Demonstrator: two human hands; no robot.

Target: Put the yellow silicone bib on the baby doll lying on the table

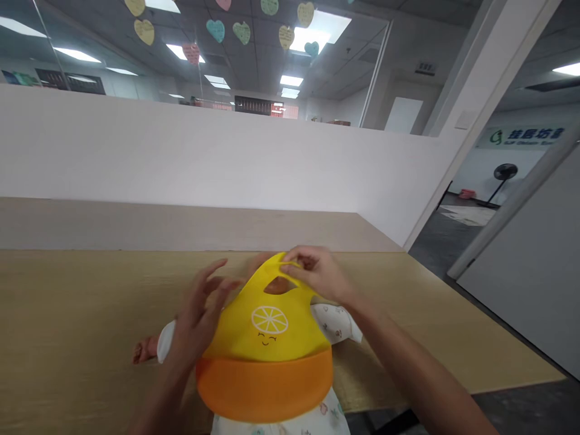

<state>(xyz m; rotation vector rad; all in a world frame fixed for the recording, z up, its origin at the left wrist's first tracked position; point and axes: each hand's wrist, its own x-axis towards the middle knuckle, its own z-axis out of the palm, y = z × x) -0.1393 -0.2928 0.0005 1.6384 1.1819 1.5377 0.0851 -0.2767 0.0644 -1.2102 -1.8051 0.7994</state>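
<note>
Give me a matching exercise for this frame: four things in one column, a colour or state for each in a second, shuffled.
Things:
1. bib
2. bib pocket
3. left hand
4. right hand

States:
A. orange
B. pinching the neck strap
C. yellow, lemon-slice face
D. open, fingers spread, beside the bib

Pairs: 1-C, 2-A, 3-D, 4-B

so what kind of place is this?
Likely an office. Ceiling light panels, glass partitions hung with paper hearts, a wall sign and a fan down the corridor. At a wooden table, the right hand pinches a yellow bib; the left hand is open beside it.
</note>
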